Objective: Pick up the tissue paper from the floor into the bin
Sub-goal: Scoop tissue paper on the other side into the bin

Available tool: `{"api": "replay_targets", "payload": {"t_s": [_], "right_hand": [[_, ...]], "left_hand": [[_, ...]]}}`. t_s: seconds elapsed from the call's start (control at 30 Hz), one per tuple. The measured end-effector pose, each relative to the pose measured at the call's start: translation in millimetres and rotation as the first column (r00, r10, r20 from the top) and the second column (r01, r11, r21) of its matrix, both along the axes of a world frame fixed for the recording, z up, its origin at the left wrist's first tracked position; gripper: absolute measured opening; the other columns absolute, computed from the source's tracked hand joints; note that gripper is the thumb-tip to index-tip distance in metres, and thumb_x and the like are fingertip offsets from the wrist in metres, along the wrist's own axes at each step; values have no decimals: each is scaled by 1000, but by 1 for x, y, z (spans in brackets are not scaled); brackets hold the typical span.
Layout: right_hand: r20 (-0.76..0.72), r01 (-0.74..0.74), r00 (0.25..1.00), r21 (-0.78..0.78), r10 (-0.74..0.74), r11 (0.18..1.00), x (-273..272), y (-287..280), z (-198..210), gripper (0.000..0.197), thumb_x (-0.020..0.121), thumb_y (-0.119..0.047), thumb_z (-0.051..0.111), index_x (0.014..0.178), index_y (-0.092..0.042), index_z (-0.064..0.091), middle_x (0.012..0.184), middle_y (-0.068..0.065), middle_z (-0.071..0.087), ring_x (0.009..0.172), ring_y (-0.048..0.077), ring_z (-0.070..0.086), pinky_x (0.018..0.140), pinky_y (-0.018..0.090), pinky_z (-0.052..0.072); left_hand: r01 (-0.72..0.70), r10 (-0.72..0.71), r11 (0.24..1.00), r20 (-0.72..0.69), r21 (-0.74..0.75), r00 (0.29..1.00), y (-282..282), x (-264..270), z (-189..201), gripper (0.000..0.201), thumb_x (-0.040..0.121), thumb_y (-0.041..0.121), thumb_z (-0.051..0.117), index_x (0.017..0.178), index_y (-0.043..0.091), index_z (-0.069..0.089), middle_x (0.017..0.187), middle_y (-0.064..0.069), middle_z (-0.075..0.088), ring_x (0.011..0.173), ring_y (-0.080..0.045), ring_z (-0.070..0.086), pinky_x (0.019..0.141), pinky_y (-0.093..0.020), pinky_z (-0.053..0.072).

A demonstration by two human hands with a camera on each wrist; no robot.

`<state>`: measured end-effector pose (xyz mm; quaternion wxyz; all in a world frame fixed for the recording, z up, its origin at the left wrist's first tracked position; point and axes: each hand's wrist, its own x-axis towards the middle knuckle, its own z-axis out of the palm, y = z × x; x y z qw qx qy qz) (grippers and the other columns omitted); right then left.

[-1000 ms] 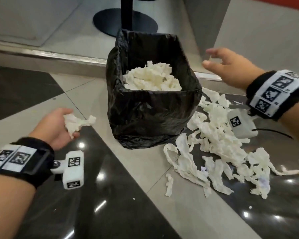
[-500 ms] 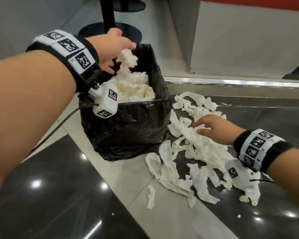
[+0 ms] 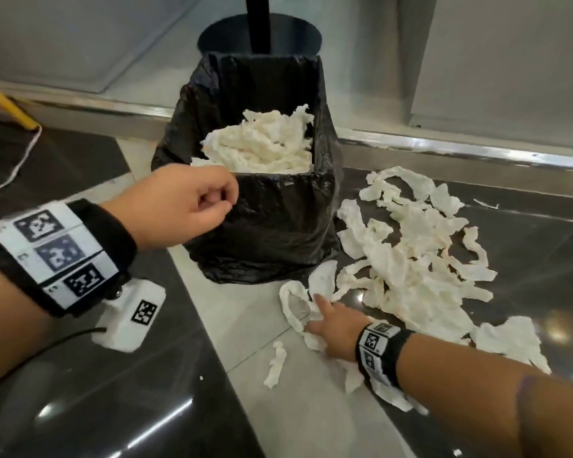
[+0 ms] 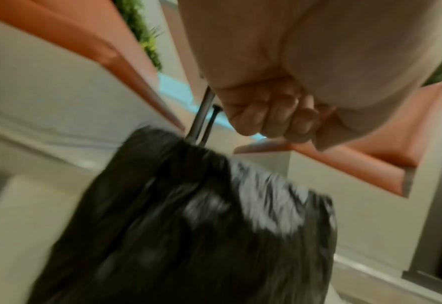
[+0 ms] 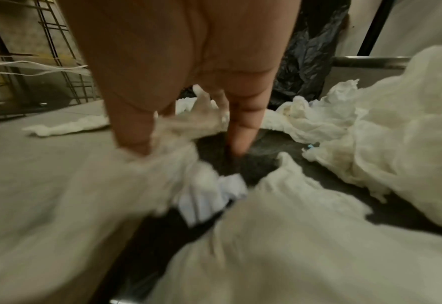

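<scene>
A bin (image 3: 272,226) lined with a black bag stands on the floor, heaped with white tissue (image 3: 262,143). Many torn tissue strips (image 3: 411,259) lie on the floor to its right and in front. My left hand (image 3: 219,200) hovers at the bin's near left corner, fingers curled, holding nothing; the left wrist view shows the same fist (image 4: 271,117) above the blurred bin (image 4: 188,236). My right hand (image 3: 318,309) lies low on the nearest strips, fingers stretched out. In the right wrist view its fingers (image 5: 240,131) press down among the tissue (image 5: 370,133).
A black round base with a pole (image 3: 258,31) stands right behind the bin. A metal threshold strip (image 3: 477,150) runs across the floor behind the pile. A yellow stick with a white cord (image 3: 4,104) lies far left. One small strip (image 3: 275,361) lies apart.
My left hand has let its tissue fall into the bin and drawn back to the near left corner. My right hand has moved from the pile's middle to the nearer strips.
</scene>
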<state>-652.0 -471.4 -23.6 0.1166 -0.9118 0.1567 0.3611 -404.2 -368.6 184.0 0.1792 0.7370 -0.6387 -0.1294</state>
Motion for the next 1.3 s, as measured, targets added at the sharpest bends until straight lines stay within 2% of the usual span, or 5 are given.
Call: {"api": "replay_targets", "payload": {"t_s": [0.43, 0.63, 0.8, 1.1, 1.3], "right_hand": [[487, 595, 611, 238, -624, 768, -12, -40, 102, 53, 83, -62, 52, 64, -13, 46, 63, 2, 49, 62, 18, 49, 59, 31, 39], [313, 699, 326, 556, -892, 450, -73, -19, 140, 70, 92, -59, 26, 125, -7, 56, 130, 11, 57, 94, 10, 52, 93, 29, 33], [327, 752, 470, 338, -820, 566, -112, -4, 134, 36, 88, -47, 56, 64, -20, 55, 66, -2, 54, 67, 15, 53, 62, 25, 41], [56, 536, 844, -37, -534, 843, -103, 4, 47, 70, 87, -7, 53, 144, -36, 25, 143, 7, 32, 105, 27, 59, 85, 31, 52], [-172, 305, 928, -158, -330, 939, -75, 24, 6, 45, 90, -19, 47, 133, -12, 38, 133, 16, 46, 112, 33, 58, 95, 39, 42]], "left_hand": [[55, -102, 859, 65, 509, 993, 68, -33, -105, 8, 86, 29, 55, 86, 36, 50, 70, 11, 51, 66, -5, 49, 62, -19, 39], [216, -412, 774, 214, 595, 886, 29, -82, -176, 84, 72, 50, 69, 142, 33, 25, 154, -11, 16, 139, -32, 23, 112, -42, 29], [209, -465, 654, 168, 727, 869, -1, -109, -223, 106, 64, 46, 79, 145, 36, 12, 156, -16, -17, 142, -45, -1, 116, -51, 20], [458, -532, 551, -129, 698, 837, 27, -95, -221, 15, 89, 11, 47, 101, 10, 57, 80, 0, 55, 102, -31, 61, 80, -29, 45], [352, -337, 679, -152, 645, 929, 64, -60, -203, 14, 88, 14, 48, 103, 14, 50, 108, -13, 58, 99, -29, 56, 80, -32, 40]]}}
